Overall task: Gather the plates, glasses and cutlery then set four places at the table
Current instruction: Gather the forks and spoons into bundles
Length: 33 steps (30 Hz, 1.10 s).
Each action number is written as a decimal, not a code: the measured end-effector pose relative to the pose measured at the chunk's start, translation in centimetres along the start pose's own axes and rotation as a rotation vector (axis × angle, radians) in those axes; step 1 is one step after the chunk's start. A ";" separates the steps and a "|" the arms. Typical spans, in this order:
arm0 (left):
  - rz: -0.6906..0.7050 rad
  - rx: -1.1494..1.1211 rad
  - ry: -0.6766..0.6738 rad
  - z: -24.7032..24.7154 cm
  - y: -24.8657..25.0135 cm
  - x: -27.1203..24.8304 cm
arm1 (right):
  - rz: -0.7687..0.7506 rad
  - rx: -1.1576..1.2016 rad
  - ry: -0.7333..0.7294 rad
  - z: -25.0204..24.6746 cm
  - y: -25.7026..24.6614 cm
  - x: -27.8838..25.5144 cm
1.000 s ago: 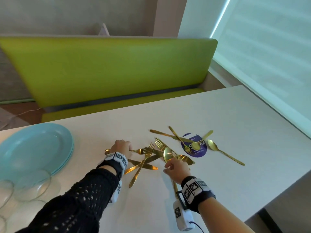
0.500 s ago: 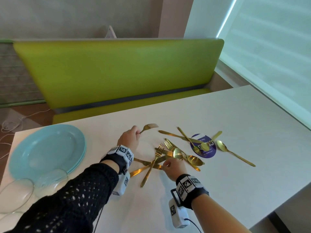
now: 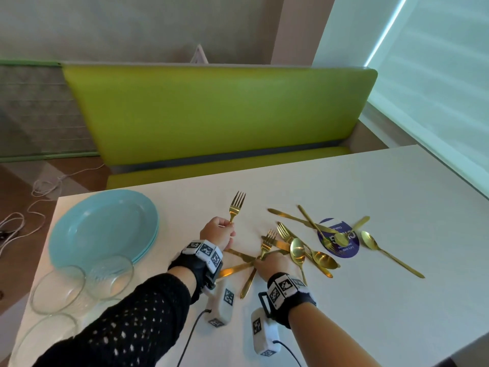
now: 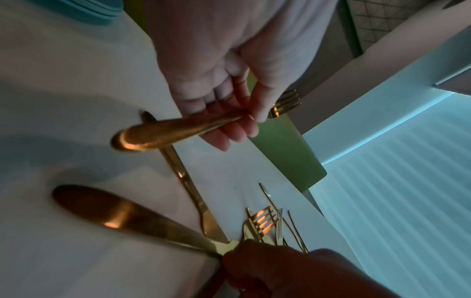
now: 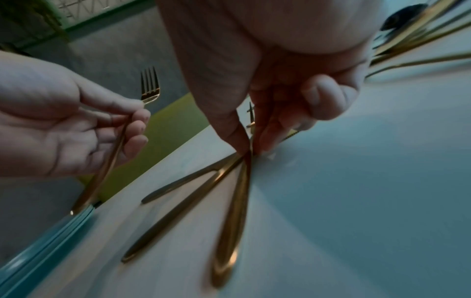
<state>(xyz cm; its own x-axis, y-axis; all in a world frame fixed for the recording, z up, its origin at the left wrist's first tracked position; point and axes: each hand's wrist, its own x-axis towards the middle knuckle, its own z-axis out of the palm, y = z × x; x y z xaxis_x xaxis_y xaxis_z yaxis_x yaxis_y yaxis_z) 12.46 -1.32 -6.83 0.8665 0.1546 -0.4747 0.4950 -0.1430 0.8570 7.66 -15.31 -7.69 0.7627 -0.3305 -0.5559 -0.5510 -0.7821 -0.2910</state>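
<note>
Gold fork [image 3: 236,206] is gripped upright by the left hand [image 3: 218,233]; beside it a second fork [image 3: 266,243] is pinched by the right hand [image 3: 270,266]. Sorting cutlery; lifting is needed next.

Daylight's pouring in through the blind [image 3: 436,83] on your right, so the head view is looking bright and sharp, just bending at the edges. Your wrist views are running dim and bluish. The nearest gold handle [image 4: 163,132] is smearing into blur, and highlights are glinting off the fork tines [image 4: 264,218]. Soft shadows are pooling on the table [image 5: 356,181].
</note>
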 end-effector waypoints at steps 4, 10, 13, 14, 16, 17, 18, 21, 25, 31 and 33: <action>-0.038 -0.039 -0.034 0.5 -0.3 -0.3 | 0.031 0.120 -0.003 0.2 0.3 -0.6; -0.070 -0.070 -0.106 1.2 -0.2 -1.3 | 0.046 0.226 -0.004 0.5 1.1 -0.7; -0.097 -0.063 -0.133 1.4 -0.3 -1.5 | -0.007 0.386 0.014 -0.2 0.9 -0.3; -0.107 -0.068 -0.144 1.5 -0.2 -1.6 | -0.045 0.429 0.017 -0.8 0.8 -0.2; -0.125 -0.079 -0.170 1.9 0.1 -1.8 | -0.150 0.496 0.012 -2.3 0.8 0.0; -0.131 -0.085 -0.187 2.1 0.3 -2.0 | -0.195 0.515 0.003 -3.0 0.9 0.1; -0.137 -0.095 -0.203 2.3 0.5 -2.1 | -0.222 0.532 -0.017 -3.6 1.0 0.2; -0.140 -0.112 -0.266 2.8 1.3 -3.0 | -0.252 0.550 -0.090 -4.3 1.4 0.6; -0.137 -0.112 -0.331 3.8 1.6 -3.7 | -0.265 0.584 -0.138 -4.5 1.6 0.7; -0.159 -0.097 -0.374 5.4 1.2 -3.9 | -0.216 0.554 -0.190 -4.4 1.9 0.7; -0.161 -0.069 -0.368 5.9 1.1 -3.8 | -0.213 0.515 -0.160 -4.3 2.1 0.7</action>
<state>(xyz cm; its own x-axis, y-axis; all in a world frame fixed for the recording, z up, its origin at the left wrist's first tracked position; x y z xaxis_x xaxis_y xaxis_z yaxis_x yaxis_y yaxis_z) 10.11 -7.80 -5.30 0.7494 -0.1922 -0.6336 0.6320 -0.0778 0.7711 8.49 -19.47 -5.31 0.8359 -0.0786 -0.5432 -0.5157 -0.4513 -0.7283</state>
